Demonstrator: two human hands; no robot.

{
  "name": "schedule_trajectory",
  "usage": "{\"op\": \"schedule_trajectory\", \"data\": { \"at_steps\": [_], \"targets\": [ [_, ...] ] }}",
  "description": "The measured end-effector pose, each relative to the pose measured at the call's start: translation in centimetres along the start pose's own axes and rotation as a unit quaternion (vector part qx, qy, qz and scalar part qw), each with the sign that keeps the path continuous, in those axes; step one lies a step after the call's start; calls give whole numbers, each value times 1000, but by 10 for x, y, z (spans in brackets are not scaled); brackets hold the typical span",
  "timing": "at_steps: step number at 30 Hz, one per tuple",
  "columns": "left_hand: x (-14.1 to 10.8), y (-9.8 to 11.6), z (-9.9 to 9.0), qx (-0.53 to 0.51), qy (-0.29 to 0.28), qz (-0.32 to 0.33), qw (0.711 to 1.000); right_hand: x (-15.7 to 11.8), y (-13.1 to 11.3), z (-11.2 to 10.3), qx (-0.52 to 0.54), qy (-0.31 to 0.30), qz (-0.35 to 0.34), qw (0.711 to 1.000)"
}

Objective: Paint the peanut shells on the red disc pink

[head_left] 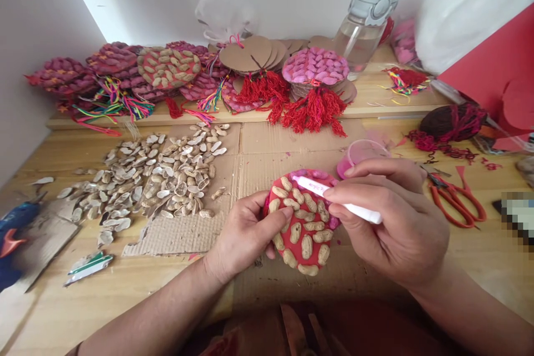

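Observation:
My left hand [254, 228] grips the left edge of a round red disc [306, 233] covered with peanut shells, its thumb lying across the front. Most of the shells are bare tan; those along the top and upper right edge are pink. In my right hand [396, 217] is a white marker [354, 208], pinched between thumb and fingers. Its pink tip touches the shells near the disc's top left. Just behind my right hand stands a small clear cup [362, 153] with pink in it, partly hidden by the fingers.
Loose peanut shells [167, 172] lie piled on the left. Finished-looking pink discs with tassels [315, 69] line the back shelf, beside a water bottle [362, 28]. Orange-handled scissors [456, 200] and a yarn ball [454, 122] lie right. A blue glue gun [16, 228] is far left.

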State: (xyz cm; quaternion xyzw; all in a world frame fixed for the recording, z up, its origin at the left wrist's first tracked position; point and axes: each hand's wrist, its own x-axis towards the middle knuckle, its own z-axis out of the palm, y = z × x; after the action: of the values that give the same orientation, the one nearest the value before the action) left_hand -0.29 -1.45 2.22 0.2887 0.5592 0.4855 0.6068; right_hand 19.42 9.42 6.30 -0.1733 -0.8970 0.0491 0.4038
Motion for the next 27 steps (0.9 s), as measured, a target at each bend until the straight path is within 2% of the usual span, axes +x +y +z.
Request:
{"op": "schedule_trajectory", "data": {
  "at_steps": [6, 27],
  "targets": [
    [0, 0, 0, -5, 3, -3, 1000, 0, -3, 0, -5, -18, 1, 1000],
    [1, -5, -2, -41, 12, -16, 999, -1, -2, 2, 8, -14, 2, 1000]
  ]
}}
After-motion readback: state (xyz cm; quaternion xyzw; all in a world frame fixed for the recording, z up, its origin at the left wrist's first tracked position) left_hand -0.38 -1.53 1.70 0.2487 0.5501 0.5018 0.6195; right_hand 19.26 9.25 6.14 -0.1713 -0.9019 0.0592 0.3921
